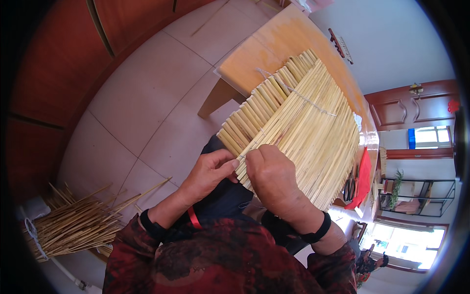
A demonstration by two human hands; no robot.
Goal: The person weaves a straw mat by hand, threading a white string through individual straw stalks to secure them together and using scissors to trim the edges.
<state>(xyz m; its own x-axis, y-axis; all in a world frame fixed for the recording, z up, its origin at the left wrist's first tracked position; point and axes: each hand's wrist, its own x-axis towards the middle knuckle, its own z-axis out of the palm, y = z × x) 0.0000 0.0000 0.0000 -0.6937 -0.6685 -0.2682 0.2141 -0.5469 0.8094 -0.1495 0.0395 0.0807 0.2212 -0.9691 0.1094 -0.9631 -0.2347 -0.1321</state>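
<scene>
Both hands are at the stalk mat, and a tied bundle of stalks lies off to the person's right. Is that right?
Not quite: the head view shows the tied bundle off to the left. The left hand and right hand are indeed at the stalk mat.

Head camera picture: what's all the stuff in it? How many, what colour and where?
Stalk mat: one, pale yellow, middle, on the table
Table: one, orange-brown, under the mat
White string: at least one length, across the mat
Stalk bundle: one, straw-coloured, lower left
Scissors: one pair, black, right of the mat
Red cloth-like thing: one, beside the scissors
Cabinet: one, reddish-brown, upper left
Door: one, reddish-brown, right
Plant: one, green, right
Floor: one, pale tiles, left
Wristbands: two, black, one per wrist
Left hand, right hand: two, bare, at the mat's near edge
</scene>
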